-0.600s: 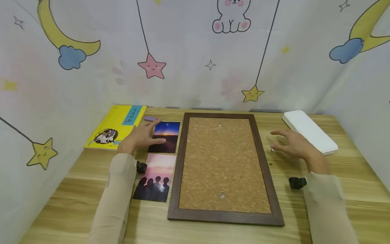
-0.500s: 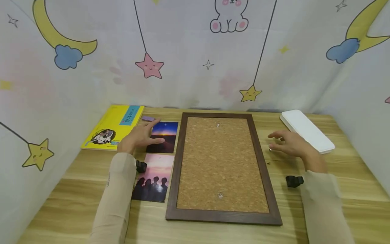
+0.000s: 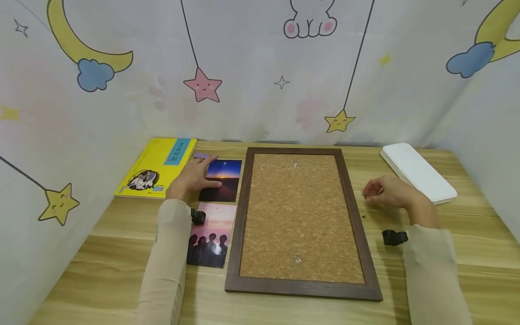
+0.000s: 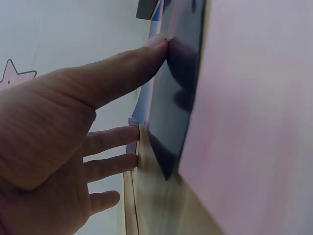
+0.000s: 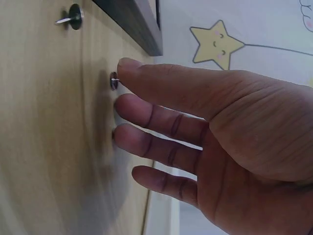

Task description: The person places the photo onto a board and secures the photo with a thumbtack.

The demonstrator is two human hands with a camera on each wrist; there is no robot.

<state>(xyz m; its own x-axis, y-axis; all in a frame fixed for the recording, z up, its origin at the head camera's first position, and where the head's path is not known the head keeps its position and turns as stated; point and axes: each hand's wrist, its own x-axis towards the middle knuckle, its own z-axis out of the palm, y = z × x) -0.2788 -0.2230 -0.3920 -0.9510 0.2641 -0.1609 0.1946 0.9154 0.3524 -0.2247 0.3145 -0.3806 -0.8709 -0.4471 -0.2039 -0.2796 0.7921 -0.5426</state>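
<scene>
My left hand (image 3: pixel 194 175) lies over the upper photo (image 3: pixel 221 180), a sunset print, with its fingers stretched out and the thumb touching the print. Below it lies a pink photo (image 3: pixel 211 253) with dark silhouettes of people. My right hand (image 3: pixel 390 192) is low over the table, right of the framed cork board (image 3: pixel 302 216). Its thumb and fingertips are on either side of a thumbtack (image 5: pixel 114 81) that sits pin up; a gap shows between thumb and finger in the right wrist view. A second thumbtack (image 5: pixel 74 18) stands nearby on the wood.
A yellow book (image 3: pixel 154 169) lies at the back left, with a small purple block (image 3: pixel 201 155) beside it. At the back right rests a white case (image 3: pixel 418 171). Two clear tacks or pins show on the cork. A printed curtain (image 3: pixel 252 67) rises behind the table.
My right thumb and fingers have come closer together and lower around the thumbtack. The left hand has stayed on the sunset photo, while the head view has shifted slightly.
</scene>
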